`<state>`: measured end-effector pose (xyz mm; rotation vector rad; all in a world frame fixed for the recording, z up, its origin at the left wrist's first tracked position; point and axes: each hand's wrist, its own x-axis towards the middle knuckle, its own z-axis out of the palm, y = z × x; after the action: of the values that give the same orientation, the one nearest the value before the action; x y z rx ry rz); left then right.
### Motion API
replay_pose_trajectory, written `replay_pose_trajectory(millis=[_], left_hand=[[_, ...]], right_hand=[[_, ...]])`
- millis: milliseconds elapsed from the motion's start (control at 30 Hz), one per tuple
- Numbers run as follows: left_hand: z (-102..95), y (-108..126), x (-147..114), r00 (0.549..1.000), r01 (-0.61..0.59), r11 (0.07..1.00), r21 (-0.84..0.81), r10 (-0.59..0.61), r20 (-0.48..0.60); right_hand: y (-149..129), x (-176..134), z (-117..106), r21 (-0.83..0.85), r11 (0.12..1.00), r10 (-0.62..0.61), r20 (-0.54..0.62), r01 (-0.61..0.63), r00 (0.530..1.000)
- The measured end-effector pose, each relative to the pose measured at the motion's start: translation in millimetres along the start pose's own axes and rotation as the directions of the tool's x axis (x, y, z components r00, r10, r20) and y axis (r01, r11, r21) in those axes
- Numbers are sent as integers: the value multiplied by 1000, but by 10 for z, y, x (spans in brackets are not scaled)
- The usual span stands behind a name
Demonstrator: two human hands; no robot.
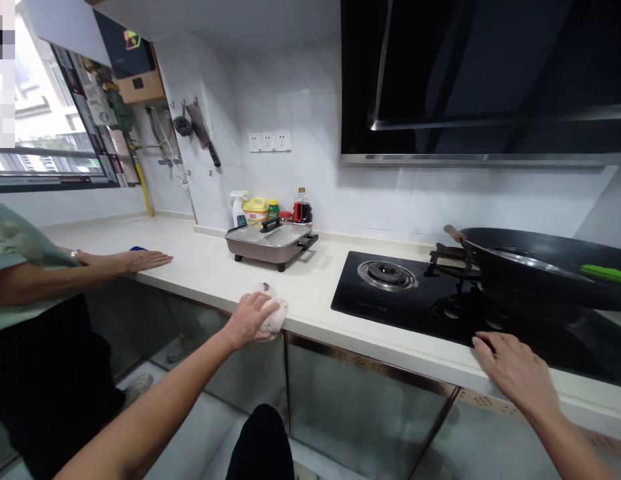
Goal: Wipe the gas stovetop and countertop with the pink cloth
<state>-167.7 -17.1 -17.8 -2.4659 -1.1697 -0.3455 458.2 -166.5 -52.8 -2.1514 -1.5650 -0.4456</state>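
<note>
My left hand [249, 319] is closed around a crumpled whitish cloth [274, 316], pressed on the front edge of the white countertop [310, 293]. Behind it stands a brown electric pan with a glass lid [270, 243], apart from the hand. My right hand [515, 367] rests at the front edge of the black gas cooktop [355, 293], palm down, fingers slightly bent and with nothing seen in them. Beyond that hand, a large black wok [520, 267] with a wooden handle sits on the right burner; a green-handled utensil [607, 272] lies in it.
At left another person's hand [145, 260] lies flat on the counter near a blue item [137, 249]. Bottles [303, 208] and a spray bottle [239, 210] stand behind the pan. A cleaver [203, 133] hangs on the wall. A dark range hood [480, 80] overhangs the cooktop.
</note>
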Motion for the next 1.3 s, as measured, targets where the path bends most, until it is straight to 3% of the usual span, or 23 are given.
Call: replay_pose_trajectory(millis=[133, 233, 333, 433, 600, 700, 800, 967, 1100, 1200, 1300], left_hand=[[-42, -330, -124, 993, 121, 989, 84, -122, 1], [-67, -234, -59, 988, 152, 983, 103, -151, -16], [-109, 144, 104, 996, 86, 992, 92, -84, -30], [-141, 699, 299, 998, 19, 999, 50, -16, -68], [-194, 1528, 683, 981, -103, 974, -201, 66, -182], [-300, 1837, 1009, 963, -95, 909, -406, -20, -270], [-423, 2124, 1392, 946, -86, 856, -510, -90, -312], [-369, 2750, 1960, 980, -151, 785, -600, 42, -193], [-255, 3105, 2218, 988, -113, 823, -557, 154, 27], [-260, 3117, 2288, 974, -78, 858, -508, 175, 145], [-301, 2907, 2267, 975, -7, 875, -484, 113, 191]], right_hand=[[-21, 7, 26, 5, 1000, -7, -9, 7, 1000], [-56, 8, 32, 15, 1000, -4, -21, 5, 1000], [-89, 5, 31, 11, 1000, 8, -41, -8, 999], [-106, 6, 29, 18, 999, 31, -34, -30, 999], [-122, 13, 27, 22, 999, 27, -25, -27, 999], [-120, 19, 38, 18, 1000, 5, -32, -5, 999], [-97, 18, 60, 11, 1000, -10, -34, 10, 999], [-27, 24, 99, 6, 1000, -17, -39, 17, 999], [16, 33, 105, 16, 1000, -15, -9, 15, 1000], [15, 28, 78, 39, 999, 21, -3, -21, 1000], [-2, 20, 39, 55, 998, 40, 6, -40, 999]])
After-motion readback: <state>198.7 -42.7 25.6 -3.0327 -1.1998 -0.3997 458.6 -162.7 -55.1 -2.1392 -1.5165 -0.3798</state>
